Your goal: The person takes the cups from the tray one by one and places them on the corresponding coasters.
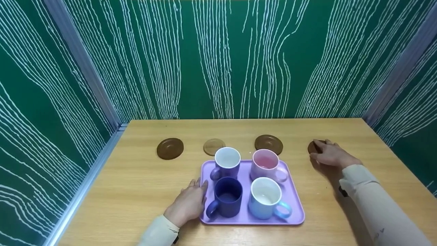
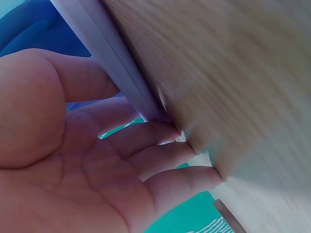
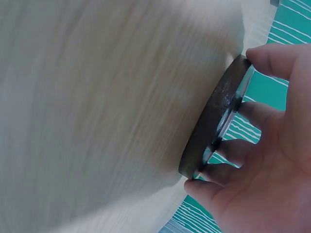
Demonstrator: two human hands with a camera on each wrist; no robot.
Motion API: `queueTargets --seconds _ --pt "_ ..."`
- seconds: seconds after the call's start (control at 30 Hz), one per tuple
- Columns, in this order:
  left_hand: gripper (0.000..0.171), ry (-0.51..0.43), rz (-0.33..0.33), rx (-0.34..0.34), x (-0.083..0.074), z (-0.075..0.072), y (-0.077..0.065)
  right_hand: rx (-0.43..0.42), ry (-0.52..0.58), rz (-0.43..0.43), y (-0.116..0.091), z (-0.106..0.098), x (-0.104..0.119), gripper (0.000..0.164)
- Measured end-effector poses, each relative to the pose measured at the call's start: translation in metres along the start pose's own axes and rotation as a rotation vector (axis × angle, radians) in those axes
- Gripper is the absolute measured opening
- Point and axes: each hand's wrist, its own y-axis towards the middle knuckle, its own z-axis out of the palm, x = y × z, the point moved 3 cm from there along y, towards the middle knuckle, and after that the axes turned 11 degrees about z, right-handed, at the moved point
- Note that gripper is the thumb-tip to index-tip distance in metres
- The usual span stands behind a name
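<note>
Head view: lower centre, a lilac tray (image 1: 245, 174) bearing four mugs (image 1: 230, 201) sat on the wooden desk (image 1: 143, 191). My left hand (image 1: 188, 202) lay at its left edge. At right, my right hand (image 1: 333, 155) held a brown disc (image 1: 311, 147); three more discs (image 1: 170, 149) lay across the middle.

Left wrist view: my left fingers stretched out loosely beside the tray's rim, gripping nothing.

Right wrist view: right of centre, my right fingers and thumb, partly bent, clasped the disc's edge.
</note>
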Motion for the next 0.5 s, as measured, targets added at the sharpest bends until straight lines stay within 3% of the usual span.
queueTargets --seconds 0.5 --pt "0.052 -0.008 -0.019 0.02 0.001 0.001 0.001 -0.019 0.015 0.015 0.014 0.0 0.006 0.084"
